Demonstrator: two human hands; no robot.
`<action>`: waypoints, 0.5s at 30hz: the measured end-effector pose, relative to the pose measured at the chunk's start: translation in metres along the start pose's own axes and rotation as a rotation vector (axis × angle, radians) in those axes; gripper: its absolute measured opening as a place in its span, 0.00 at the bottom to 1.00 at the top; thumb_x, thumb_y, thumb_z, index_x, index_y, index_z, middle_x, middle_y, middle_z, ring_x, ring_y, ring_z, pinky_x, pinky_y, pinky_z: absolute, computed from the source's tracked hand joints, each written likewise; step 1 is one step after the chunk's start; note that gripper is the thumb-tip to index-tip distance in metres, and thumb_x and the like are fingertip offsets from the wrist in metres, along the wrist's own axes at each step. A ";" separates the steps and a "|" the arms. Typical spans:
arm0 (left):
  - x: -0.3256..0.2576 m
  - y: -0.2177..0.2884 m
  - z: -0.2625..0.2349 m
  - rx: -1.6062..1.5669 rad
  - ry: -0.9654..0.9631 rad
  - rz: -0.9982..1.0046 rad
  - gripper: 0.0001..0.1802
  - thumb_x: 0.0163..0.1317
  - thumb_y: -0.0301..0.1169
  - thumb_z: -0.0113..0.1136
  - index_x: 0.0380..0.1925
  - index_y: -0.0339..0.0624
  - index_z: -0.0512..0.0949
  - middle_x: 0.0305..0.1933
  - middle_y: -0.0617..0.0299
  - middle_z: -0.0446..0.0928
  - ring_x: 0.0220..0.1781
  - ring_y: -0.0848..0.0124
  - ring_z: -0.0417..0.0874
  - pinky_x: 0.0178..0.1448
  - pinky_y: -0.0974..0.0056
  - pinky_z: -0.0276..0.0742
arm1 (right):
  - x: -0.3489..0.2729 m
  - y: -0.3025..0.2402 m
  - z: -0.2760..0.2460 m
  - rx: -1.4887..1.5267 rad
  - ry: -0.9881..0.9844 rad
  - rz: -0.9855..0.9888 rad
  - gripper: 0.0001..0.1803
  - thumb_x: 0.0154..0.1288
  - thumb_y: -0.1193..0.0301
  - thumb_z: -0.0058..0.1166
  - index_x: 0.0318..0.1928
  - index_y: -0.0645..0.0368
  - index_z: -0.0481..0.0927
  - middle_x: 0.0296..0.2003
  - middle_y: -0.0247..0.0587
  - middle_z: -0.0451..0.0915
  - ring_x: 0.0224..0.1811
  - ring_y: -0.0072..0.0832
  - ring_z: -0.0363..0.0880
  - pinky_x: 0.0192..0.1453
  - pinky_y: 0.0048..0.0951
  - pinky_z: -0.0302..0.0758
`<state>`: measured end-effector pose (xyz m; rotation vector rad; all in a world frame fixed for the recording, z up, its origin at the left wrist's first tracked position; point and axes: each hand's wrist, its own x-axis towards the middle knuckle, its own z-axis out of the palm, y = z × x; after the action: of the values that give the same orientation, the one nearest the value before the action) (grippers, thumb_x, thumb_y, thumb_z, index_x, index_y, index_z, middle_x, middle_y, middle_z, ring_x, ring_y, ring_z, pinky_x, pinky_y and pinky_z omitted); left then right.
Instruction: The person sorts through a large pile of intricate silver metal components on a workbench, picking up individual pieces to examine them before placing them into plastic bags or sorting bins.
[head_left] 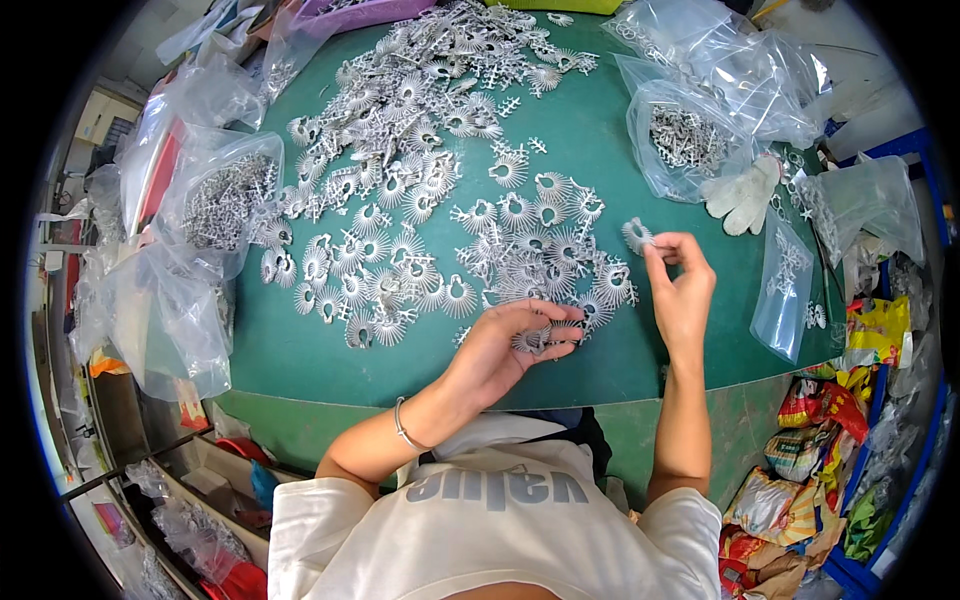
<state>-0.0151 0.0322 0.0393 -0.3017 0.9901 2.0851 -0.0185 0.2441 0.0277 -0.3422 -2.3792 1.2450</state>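
Perhaps the right hand (684,280), fingers pinching a fan-shaped piece (635,236) only by its edge, could drop it, and the left hand's (490,352) loosely curled fingers could spill their silvery pieces (530,342).

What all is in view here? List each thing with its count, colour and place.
Table: one, green, centre
Metal pieces: too many to count, silver-grey, piled and spread on the table
Plastic bags: several, clear, both sides
Glove: one, white, table's right side
Bin: one, purple, top edge
Packets: several, multicoloured, lower right
Shirt: one, white, on the person
Bracelet: one, silvery, left wrist
Left hand: one, bare, near edge, holding metal pieces
Right hand: one, bare, right of centre, pinching a piece
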 end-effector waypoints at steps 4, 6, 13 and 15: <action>0.003 0.011 -0.001 0.835 -0.024 0.419 0.13 0.64 0.28 0.47 0.45 0.31 0.74 0.43 0.52 0.76 0.37 0.68 0.78 0.41 0.66 0.76 | -0.027 -0.016 -0.009 0.093 -0.086 -0.135 0.07 0.53 0.83 0.56 0.34 0.65 0.75 0.27 0.41 0.76 0.29 0.24 0.73 0.37 0.24 0.70; 0.005 0.015 0.006 0.846 -0.057 0.348 0.16 0.66 0.30 0.48 0.48 0.31 0.73 0.41 0.52 0.77 0.39 0.69 0.79 0.38 0.68 0.77 | -0.043 -0.022 -0.010 0.396 -0.257 0.103 0.07 0.53 0.82 0.56 0.34 0.64 0.76 0.29 0.38 0.76 0.31 0.23 0.72 0.40 0.22 0.69; 0.013 0.010 0.000 0.185 -0.138 -0.233 0.15 0.67 0.32 0.47 0.47 0.32 0.72 0.46 0.50 0.76 0.36 0.67 0.83 0.33 0.69 0.82 | -0.031 -0.018 -0.010 -0.265 -0.173 -0.155 0.13 0.47 0.76 0.62 0.36 0.62 0.77 0.37 0.43 0.74 0.44 0.41 0.69 0.45 0.35 0.65; 0.013 0.026 0.003 0.340 -0.113 0.042 0.13 0.65 0.30 0.49 0.45 0.35 0.74 0.45 0.52 0.76 0.37 0.67 0.82 0.35 0.68 0.80 | -0.031 -0.018 -0.003 -0.389 -0.177 -0.271 0.13 0.46 0.75 0.63 0.35 0.62 0.77 0.38 0.43 0.74 0.44 0.40 0.69 0.45 0.35 0.65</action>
<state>-0.0431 0.0318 0.0490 0.0106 1.2653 1.9052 0.0098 0.2234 0.0360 -0.0192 -2.7071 0.7146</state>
